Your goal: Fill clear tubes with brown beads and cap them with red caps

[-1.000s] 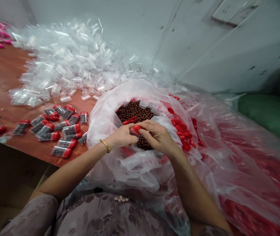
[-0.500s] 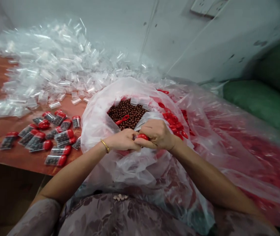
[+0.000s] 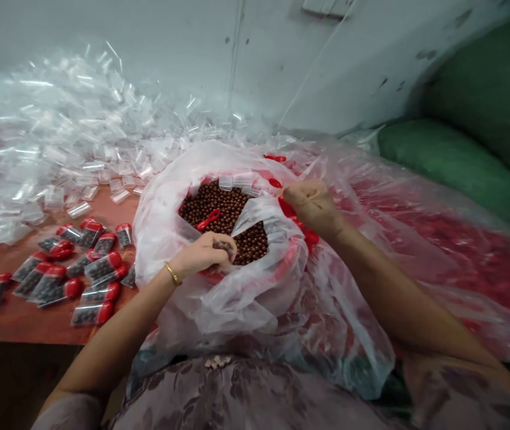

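Note:
My left hand (image 3: pixel 203 254) is closed around a small clear bottle (image 3: pixel 224 245) with dark beads in it, mostly hidden by the fingers. It is at the near left rim of an open white plastic bag (image 3: pixel 159 209) full of round brown beads (image 3: pixel 252 243). On the beads lies a red scoop-like piece (image 3: pixel 208 220) with a looped end. At the right side of the bag my right hand (image 3: pixel 311 206) is closed above a heap of red plastic pieces (image 3: pixel 311 239). Its fingertips are turned down and what they hold, if anything, is hidden.
Several bead-filled bottles with red caps (image 3: pixel 103 267) lie on the reddish table (image 3: pixel 17 328) to the left. A big pile of clear empty bottles (image 3: pixel 89 119) rises behind, against the wall. Clear sheeting over red pieces (image 3: pixel 443 245) and green sacks (image 3: pixel 452 161) are on the right.
My hands, together around a red piece before, have parted. The right has moved right to the red pieces; the left stays by the bag's rim with the bottle. The view has shifted right.

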The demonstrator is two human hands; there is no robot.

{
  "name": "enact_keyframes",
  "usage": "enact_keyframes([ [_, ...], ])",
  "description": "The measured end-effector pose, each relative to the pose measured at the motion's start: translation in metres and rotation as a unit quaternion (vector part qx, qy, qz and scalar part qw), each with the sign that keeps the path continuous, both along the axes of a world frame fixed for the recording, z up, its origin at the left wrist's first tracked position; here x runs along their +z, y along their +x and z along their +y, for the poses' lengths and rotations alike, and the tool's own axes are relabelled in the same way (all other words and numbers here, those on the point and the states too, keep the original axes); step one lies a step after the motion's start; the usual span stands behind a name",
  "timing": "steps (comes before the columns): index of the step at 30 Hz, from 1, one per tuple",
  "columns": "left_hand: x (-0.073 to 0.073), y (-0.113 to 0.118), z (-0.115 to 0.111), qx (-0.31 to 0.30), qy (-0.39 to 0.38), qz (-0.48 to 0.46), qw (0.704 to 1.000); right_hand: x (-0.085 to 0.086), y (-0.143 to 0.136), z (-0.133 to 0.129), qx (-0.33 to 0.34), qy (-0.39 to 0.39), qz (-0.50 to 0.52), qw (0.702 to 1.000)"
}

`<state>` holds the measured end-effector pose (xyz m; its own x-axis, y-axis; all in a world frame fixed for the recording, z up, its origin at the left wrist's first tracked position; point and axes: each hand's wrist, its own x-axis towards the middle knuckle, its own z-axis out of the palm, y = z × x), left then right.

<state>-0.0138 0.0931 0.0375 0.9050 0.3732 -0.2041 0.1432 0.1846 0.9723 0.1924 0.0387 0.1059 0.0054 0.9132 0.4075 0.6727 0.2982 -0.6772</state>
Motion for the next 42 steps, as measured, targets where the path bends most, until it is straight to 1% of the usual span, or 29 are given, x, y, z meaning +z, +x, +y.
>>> enact_keyframes([
  [1, 0.000, -0.001, 0.001, 0.020, 0.016, -0.004, 1.000, 0.000, 0.005, -0.001, -0.005, -0.032, 0.075, 0.997],
  [2, 0.000, -0.001, 0.003, 0.037, 0.032, -0.009, 0.999, -0.002, 0.007, -0.003, -0.007, -0.066, 0.148, 0.987],
  [3, 0.000, -0.001, 0.004, 0.048, 0.047, -0.015, 0.998, -0.005, 0.008, -0.005, -0.007, -0.103, 0.213, 0.972],
  [5, 0.000, 0.000, 0.006, 0.060, 0.077, -0.021, 0.995, -0.013, 0.006, -0.013, -0.005, -0.180, 0.315, 0.932],
  [7, 0.000, 0.000, 0.007, 0.064, 0.111, -0.023, 0.992, -0.022, 0.005, -0.026, -0.023, -0.220, 0.389, 0.894],
  [8, -0.001, -0.001, 0.007, 0.071, 0.131, -0.023, 0.989, -0.026, 0.005, -0.036, -0.038, -0.223, 0.416, 0.881],
  [10, -0.002, -0.004, 0.006, 0.092, 0.166, -0.017, 0.982, -0.036, 0.008, -0.061, -0.077, -0.200, 0.455, 0.864],
  [13, -0.007, -0.009, 0.008, 0.125, 0.194, 0.002, 0.973, -0.056, 0.019, -0.112, -0.151, -0.159, 0.477, 0.851],
  [15, -0.010, -0.009, 0.011, 0.130, 0.207, 0.018, 0.969, -0.076, 0.029, -0.153, -0.240, -0.134, 0.450, 0.850],
  [16, -0.011, -0.009, 0.011, 0.129, 0.213, 0.027, 0.968, -0.087, 0.034, -0.174, -0.304, -0.118, 0.413, 0.850],
  [18, -0.013, -0.007, 0.011, 0.123, 0.216, 0.044, 0.968, -0.108, 0.046, -0.215, -0.442, -0.105, 0.281, 0.845],
  [19, -0.013, -0.007, 0.011, 0.120, 0.214, 0.053, 0.968, -0.119, 0.053, -0.234, -0.496, -0.127, 0.204, 0.835],
  [20, -0.014, -0.006, 0.010, 0.118, 0.213, 0.059, 0.968, -0.128, 0.060, -0.251, -0.538, -0.172, 0.134, 0.814],
  [21, -0.014, -0.007, 0.010, 0.118, 0.215, 0.061, 0.968, -0.136, 0.067, -0.266, -0.570, -0.237, 0.074, 0.784],
  [23, -0.017, -0.008, 0.010, 0.118, 0.225, 0.061, 0.965, -0.148, 0.079, -0.286, -0.599, -0.357, -0.004, 0.717],
  [24, -0.018, -0.009, 0.010, 0.117, 0.229, 0.060, 0.964, -0.153, 0.083, -0.292, -0.604, -0.398, -0.023, 0.690],
  [25, -0.020, -0.011, 0.011, 0.115, 0.231, 0.060, 0.964, -0.156, 0.087, -0.295, -0.608, -0.424, -0.032, 0.671],
  [28, -0.022, -0.013, 0.012, 0.113, 0.227, 0.070, 0.965, -0.164, 0.096, -0.293, -0.616, -0.456, -0.039, 0.641],
  [30, -0.022, -0.013, 0.010, 0.117, 0.221, 0.079, 0.965, -0.167, 0.101, -0.287, -0.619, -0.469, -0.039, 0.629],
  [35, -0.016, -0.010, 0.005, 0.133, 0.228, 0.095, 0.960, -0.169, 0.107, -0.282, -0.618, -0.477, -0.022, 0.624],
  [37, -0.016, -0.011, 0.005, 0.132, 0.241, 0.097, 0.957, -0.168, 0.106, -0.283, -0.618, -0.465, -0.031, 0.634],
  [40, -0.018, -0.014, 0.007, 0.123, 0.251, 0.109, 0.954, -0.169, 0.100, -0.281, -0.624, -0.420, -0.076, 0.655],
  [42, -0.019, -0.015, 0.007, 0.125, 0.249, 0.114, 0.954, -0.171, 0.095, -0.279, -0.628, -0.399, -0.100, 0.660],
])
